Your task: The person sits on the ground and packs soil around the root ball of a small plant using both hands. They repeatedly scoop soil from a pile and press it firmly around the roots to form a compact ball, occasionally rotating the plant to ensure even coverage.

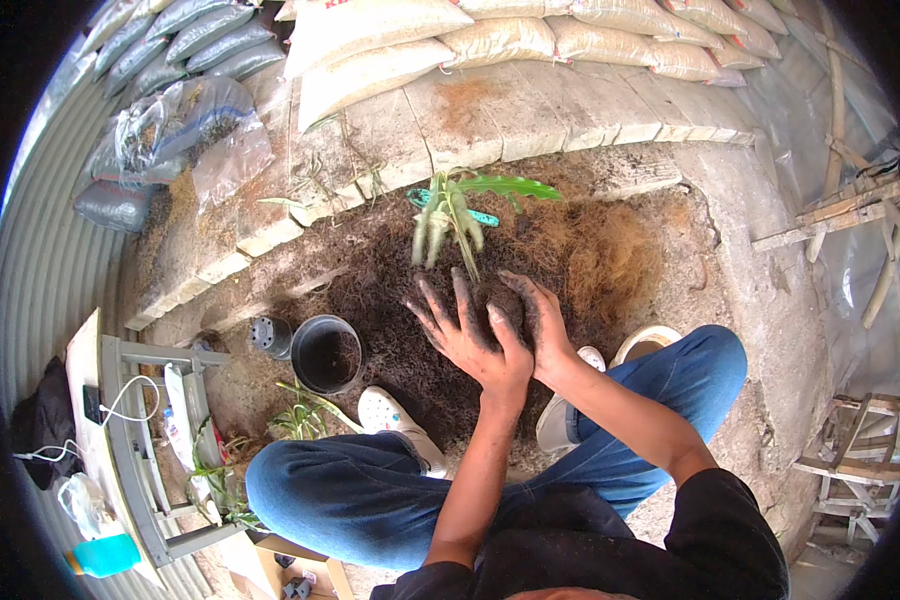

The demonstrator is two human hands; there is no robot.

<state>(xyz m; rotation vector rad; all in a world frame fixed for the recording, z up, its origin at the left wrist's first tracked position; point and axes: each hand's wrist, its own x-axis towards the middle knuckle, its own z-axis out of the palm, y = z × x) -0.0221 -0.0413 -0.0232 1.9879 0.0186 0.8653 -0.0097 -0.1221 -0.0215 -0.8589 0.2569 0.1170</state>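
Observation:
A leafy potted-type plant with drooping pale-green leaves and one long bright-green leaf leans away from me, out of its pot. Its dark soil root ball sits between my hands, low over the loose soil. My left hand presses against the ball's left side, fingers spread and thumb along it. Around the right side curls my right hand. Both hands are smeared with soil. Behind the leaves lies a teal object, partly hidden, kind unclear.
Dark soil and brown fibre cover the ground ahead. A black pot and a smaller pot stand left. Leafy cuttings lie near my left shoe. Beyond a low concrete ledge are stacked sacks; a side table stands left.

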